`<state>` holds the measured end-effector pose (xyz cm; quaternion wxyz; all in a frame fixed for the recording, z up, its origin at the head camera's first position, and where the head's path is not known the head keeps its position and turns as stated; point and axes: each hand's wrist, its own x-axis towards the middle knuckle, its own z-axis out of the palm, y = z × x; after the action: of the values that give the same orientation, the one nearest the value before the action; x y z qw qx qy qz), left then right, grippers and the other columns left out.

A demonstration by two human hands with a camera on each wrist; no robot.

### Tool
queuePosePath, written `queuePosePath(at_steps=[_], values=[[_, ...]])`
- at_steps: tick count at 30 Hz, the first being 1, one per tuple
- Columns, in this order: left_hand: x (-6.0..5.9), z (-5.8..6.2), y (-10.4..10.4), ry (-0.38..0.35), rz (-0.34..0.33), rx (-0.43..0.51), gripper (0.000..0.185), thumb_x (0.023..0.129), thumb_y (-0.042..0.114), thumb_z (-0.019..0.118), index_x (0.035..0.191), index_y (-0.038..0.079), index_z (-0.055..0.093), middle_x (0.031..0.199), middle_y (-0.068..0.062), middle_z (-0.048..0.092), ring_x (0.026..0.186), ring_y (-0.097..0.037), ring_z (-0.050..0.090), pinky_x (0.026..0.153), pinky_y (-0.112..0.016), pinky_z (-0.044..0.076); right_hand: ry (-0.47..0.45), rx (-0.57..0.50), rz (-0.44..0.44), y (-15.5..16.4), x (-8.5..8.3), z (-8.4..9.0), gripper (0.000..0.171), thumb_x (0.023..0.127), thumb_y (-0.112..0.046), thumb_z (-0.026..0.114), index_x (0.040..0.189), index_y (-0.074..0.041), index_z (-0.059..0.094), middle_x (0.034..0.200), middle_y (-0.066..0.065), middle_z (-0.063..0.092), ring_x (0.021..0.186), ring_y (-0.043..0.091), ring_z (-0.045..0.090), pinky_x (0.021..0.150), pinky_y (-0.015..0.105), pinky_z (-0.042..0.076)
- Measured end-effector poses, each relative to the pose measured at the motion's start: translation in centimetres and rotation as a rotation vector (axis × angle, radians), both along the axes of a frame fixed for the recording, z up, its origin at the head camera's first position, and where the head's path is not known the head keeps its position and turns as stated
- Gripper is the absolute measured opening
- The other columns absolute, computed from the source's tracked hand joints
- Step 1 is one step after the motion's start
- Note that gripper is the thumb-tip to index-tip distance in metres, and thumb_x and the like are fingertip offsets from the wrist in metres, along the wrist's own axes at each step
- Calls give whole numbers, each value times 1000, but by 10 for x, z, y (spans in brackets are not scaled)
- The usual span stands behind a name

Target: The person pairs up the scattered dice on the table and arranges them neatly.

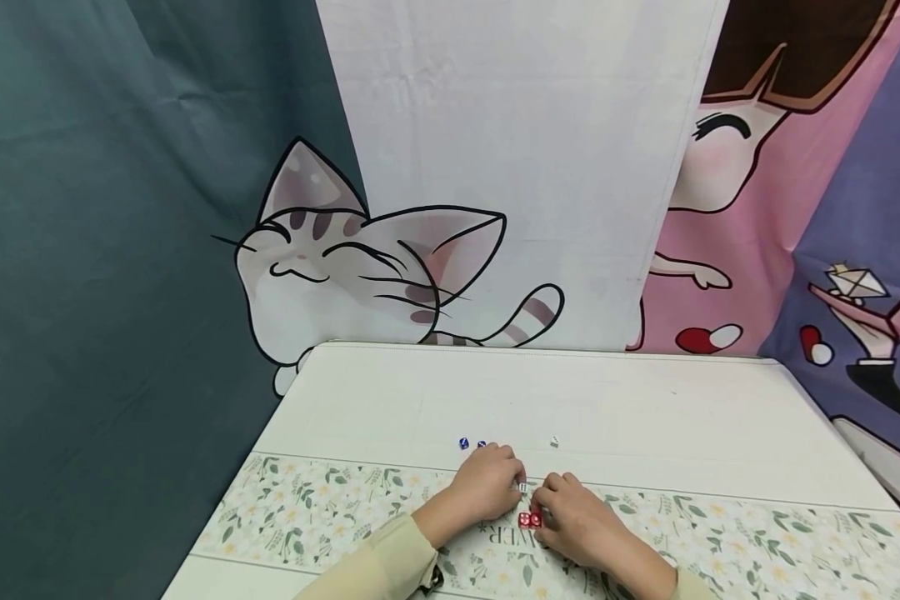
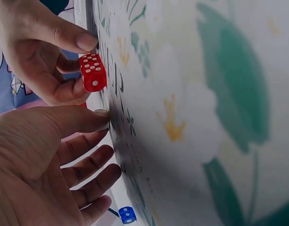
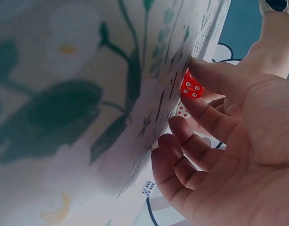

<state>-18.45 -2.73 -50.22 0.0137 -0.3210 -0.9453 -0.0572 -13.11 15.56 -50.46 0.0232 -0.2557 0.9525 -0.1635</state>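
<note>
Low over the flowered strip, my right hand [image 1: 581, 518] holds two red dice [image 1: 529, 520] side by side, thumb on one side and index finger on the other. Its remaining fingers are loosely bent, and a red die [image 3: 192, 87] shows between thumb and index in the right wrist view. Just to the left, my left hand [image 1: 487, 483] pinches a white die [image 1: 522, 487] at its thumb and index fingertips. Red dots mark this white die [image 3: 183, 110], which the right hand's fingers partly cover. In the left wrist view the left thumb hides it; the red dice [image 2: 93, 72] sit close above.
Two blue dice [image 1: 463, 443] lie beyond the left hand, one partly behind it. Farther back on the right is another white die [image 1: 555, 442], with blue dots in the right wrist view. A white table [image 1: 607, 392] carries the flowered strip; printed curtains hang behind.
</note>
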Motion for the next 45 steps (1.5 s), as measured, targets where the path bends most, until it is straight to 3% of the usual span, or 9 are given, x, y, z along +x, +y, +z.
queuePosePath(at_steps=[11,16,20,23,31,45], values=[[3,-4,-2,-24,12,6,10,85,28,78,90,22,72,88,10,58,81,-8,49,78,-26,44,-25,-4,36,4,-2,2,23,82,-32,82,93,-23,64,94,-11,49,82,7,38,66,27,38],[4,-5,-2,-34,18,22,11,85,27,78,90,21,71,89,9,57,81,-7,48,73,-23,45,-90,-30,58,9,-5,8,24,83,-35,82,95,-22,65,94,-10,51,82,8,39,67,28,38],[5,-6,-2,-32,22,31,11,84,27,79,89,21,71,88,10,56,79,-7,47,70,-22,44,-143,-58,24,14,-11,15,27,84,-41,80,97,-21,68,92,-9,52,81,8,41,66,29,39],[4,-7,-2,-28,23,36,11,84,27,79,89,22,71,88,10,56,79,-7,46,70,-22,44,-144,-56,-14,17,-17,21,29,86,-42,79,99,-18,69,93,-7,55,82,11,45,68,33,43],[5,-6,-3,-38,20,46,12,85,29,79,91,22,72,90,10,58,81,-6,48,73,-22,46,-97,-58,-132,29,-38,31,25,88,-26,79,108,-13,70,101,1,61,95,21,59,81,44,51],[4,-6,-5,-51,11,58,11,85,28,80,93,22,73,91,11,59,81,-6,48,73,-22,45,-53,-61,-172,46,-76,19,31,87,-15,77,117,-13,68,102,8,60,89,22,58,75,43,50]])
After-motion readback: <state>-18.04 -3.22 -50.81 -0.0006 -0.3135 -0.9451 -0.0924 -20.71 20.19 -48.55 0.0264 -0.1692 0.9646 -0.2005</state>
